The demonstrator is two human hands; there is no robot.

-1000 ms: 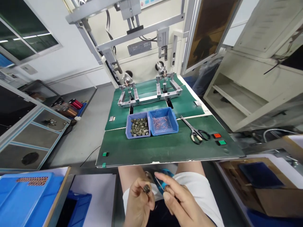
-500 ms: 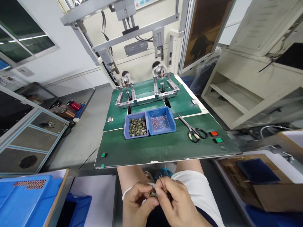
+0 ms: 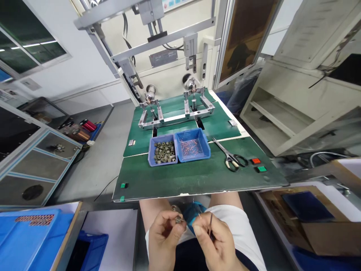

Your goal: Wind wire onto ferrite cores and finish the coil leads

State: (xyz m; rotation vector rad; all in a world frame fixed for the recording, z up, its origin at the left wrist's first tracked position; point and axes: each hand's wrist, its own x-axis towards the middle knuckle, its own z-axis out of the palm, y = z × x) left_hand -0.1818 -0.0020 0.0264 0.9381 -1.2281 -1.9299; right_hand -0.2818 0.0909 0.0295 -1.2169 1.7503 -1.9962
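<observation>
Over my lap, in front of the bench edge, my left hand (image 3: 165,239) pinches a small metal core (image 3: 179,219) between thumb and fingertips. My right hand (image 3: 214,237), a little apart from it, is closed around a thin dark rod-like tool (image 3: 211,222). A short bit of copper wire (image 3: 199,215) sticks up from the right thumb and fingertip. On the bench, a blue bin (image 3: 150,154) contains many similar metal cores (image 3: 165,152). Beside it, a second blue bin (image 3: 208,148) has loose copper wire pieces (image 3: 189,146) in it.
Scissors (image 3: 231,156) lie right of the bins, near a red button (image 3: 255,161) and a green button (image 3: 261,169). A metal winding fixture (image 3: 176,119) stands behind the bins. Blue trays (image 3: 31,241) are at lower left and a cardboard box (image 3: 324,233) at lower right.
My hands have moved apart: the right one, with the tool and a bit of copper wire, has drawn away to the right from the metal core in my left hand.
</observation>
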